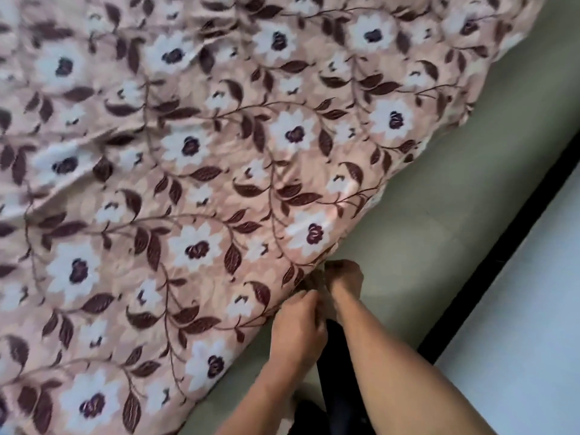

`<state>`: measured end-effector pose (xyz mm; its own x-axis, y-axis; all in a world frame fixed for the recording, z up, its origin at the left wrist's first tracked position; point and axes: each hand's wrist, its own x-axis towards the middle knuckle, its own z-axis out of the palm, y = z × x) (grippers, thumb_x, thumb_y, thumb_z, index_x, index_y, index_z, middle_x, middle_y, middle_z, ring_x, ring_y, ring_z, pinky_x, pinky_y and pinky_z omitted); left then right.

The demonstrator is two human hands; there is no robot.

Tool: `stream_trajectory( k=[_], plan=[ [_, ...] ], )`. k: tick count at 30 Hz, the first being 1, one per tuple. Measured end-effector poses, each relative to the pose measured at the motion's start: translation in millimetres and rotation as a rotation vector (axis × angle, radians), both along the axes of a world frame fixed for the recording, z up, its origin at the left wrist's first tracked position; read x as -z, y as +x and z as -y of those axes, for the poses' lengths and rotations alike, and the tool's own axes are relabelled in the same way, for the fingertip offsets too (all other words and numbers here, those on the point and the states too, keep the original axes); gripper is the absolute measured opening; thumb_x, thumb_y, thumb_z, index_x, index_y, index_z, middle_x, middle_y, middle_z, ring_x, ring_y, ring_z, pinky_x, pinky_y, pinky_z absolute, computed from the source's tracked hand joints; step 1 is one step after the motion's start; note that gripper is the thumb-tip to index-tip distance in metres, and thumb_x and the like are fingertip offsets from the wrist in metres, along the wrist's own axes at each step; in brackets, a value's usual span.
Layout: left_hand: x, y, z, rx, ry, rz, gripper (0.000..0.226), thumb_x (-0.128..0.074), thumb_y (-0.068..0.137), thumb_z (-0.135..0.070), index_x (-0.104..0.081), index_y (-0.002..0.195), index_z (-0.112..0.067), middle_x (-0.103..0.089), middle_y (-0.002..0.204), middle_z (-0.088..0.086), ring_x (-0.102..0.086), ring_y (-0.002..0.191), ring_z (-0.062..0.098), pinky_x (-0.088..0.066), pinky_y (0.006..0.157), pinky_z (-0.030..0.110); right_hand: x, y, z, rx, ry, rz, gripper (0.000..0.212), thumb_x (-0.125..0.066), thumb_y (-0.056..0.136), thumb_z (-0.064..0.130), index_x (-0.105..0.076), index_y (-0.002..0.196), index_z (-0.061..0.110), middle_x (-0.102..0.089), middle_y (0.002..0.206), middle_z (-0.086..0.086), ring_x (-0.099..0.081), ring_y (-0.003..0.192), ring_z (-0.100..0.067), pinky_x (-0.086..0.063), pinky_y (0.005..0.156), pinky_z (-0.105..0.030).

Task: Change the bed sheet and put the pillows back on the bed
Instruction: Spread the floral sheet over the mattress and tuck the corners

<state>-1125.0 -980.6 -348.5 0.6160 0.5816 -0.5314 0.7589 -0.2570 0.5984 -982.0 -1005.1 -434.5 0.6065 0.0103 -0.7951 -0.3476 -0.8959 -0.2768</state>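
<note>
sheet (194,183) in left hand (298,324), right hand (343,279)

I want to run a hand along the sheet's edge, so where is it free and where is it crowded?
Free: the grey-green strip between the floral sheet and the black band, beyond the hands. Crowded: the spot where the left hand and right hand both grip the sheet's edge.

You have one sheet (188,189) (pink, with white flowers), one bare mattress (439,215), one dark strip (502,255) beside it, and two hands: your left hand (298,324) and your right hand (343,279).
</note>
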Motion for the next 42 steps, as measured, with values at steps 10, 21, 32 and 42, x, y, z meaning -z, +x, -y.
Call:
stream_trajectory(
  k=[10,21,32,42],
  plan=[
    [-29,161,-102,0.504,0.371,-0.053,0.068,-0.027,0.08,-0.024,-0.055,0.142,-0.022,-0.038,0.155,0.014,-0.045,0.124,0.038,-0.049,0.094,0.05,-44,149,-23,0.343,0.479,-0.018,0.025,-0.064,0.095,0.042,-0.067,0.118,0.032,-0.075,0.11,-0.001,-0.074,0.091,-0.021,-0.062,0.064,-0.034],
    [-14,287,-187,0.711,0.429,-0.194,0.081,-0.058,0.088,-0.039,-0.019,0.159,-0.04,-0.004,0.17,0.01,-0.001,0.155,0.042,-0.016,0.121,0.064,-55,297,-69,0.175,0.421,0.008,0.053,-0.046,0.099,0.067,-0.052,0.14,0.033,-0.064,0.134,0.002,-0.062,0.121,-0.028,-0.053,0.098,-0.039],
    [-15,423,-250,0.539,0.544,0.189,0.057,-0.069,0.084,-0.007,-0.056,0.139,-0.011,-0.061,0.133,0.021,-0.058,0.119,0.035,-0.058,0.087,0.05,-55,555,-142,0.425,0.206,0.516,0.053,-0.058,0.099,0.051,-0.064,0.119,0.002,-0.07,0.111,-0.009,-0.067,0.099,-0.026,-0.039,0.062,-0.016],
    [5,524,-296,0.808,0.598,0.088,0.061,-0.054,0.091,-0.028,-0.043,0.151,-0.033,-0.015,0.169,0.01,-0.017,0.153,0.038,-0.027,0.114,0.064,-50,659,-151,-0.018,0.017,0.656,0.033,-0.064,0.093,0.033,-0.075,0.112,0.009,-0.074,0.116,-0.015,-0.069,0.108,-0.029,-0.05,0.086,-0.032]
  ],
)
